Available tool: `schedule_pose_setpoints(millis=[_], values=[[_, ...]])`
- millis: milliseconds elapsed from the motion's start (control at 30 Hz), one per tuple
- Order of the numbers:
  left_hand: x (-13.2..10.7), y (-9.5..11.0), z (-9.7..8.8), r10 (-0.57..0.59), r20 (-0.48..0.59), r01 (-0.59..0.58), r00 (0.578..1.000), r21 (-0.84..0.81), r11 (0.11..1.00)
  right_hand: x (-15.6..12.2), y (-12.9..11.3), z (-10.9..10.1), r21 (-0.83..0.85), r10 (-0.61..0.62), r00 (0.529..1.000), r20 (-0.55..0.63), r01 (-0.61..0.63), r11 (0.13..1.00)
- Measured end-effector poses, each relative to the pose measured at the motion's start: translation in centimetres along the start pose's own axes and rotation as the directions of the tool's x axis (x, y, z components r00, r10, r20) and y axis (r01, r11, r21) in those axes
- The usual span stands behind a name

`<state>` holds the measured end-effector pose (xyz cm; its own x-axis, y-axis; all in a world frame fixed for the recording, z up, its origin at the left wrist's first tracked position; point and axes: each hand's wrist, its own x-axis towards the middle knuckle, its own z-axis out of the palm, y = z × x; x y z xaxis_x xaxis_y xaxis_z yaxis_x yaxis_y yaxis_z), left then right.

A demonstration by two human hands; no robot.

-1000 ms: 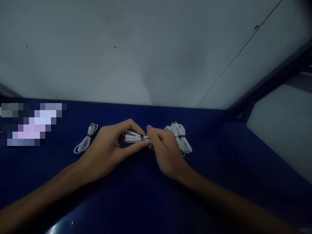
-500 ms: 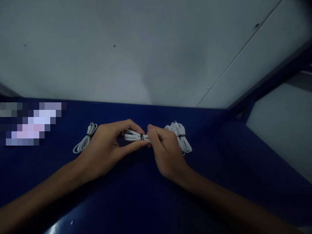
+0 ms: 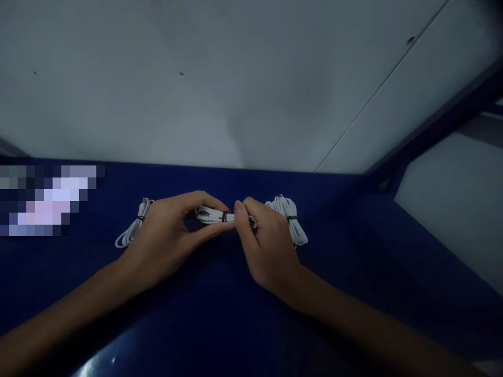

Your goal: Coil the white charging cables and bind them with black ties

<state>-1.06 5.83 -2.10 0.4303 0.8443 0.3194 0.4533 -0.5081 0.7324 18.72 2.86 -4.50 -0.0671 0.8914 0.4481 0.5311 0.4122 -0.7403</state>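
Looping white cable (image 3: pixel 212 215), seemingly black-banded

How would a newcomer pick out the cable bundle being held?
Above the blue tabletop, find the left hand and right hand near mid-picture. Between them is a white cable bundle bound with a black tie. Unlike the left bundle and right cables, it is held by both hands.

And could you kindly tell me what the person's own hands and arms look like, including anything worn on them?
The left hand and right hand are both bare, with no gloves or rings visible. The forearms are uncovered where they show, with no watch, bracelet or sleeve discernible in the dim light.
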Motion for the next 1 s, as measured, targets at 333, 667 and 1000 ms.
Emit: schedule_pose_setpoints(millis=[333,667,1000], values=[[0.17,-0.16,-0.26,-0.028,0.000,0.028,1.000,-0.001,1.000,-0.26,-0.24,-0.03,-0.051,0.128,0.988,0.090,-0.123,0.991],[0.29,0.16,-0.22,-0.024,-0.005,0.024,1.000,0.007,1.000,-0.20,-0.14,-0.35,0.020,0.101,0.990,0.101,-0.103,0.994],[-0.06,-0.09,0.06,-0.030,-0.048,0.026,0.998,-0.092,0.995,-0.14,0.09,-0.07,0.054,0.065,0.992,0.110,-0.071,0.996]])
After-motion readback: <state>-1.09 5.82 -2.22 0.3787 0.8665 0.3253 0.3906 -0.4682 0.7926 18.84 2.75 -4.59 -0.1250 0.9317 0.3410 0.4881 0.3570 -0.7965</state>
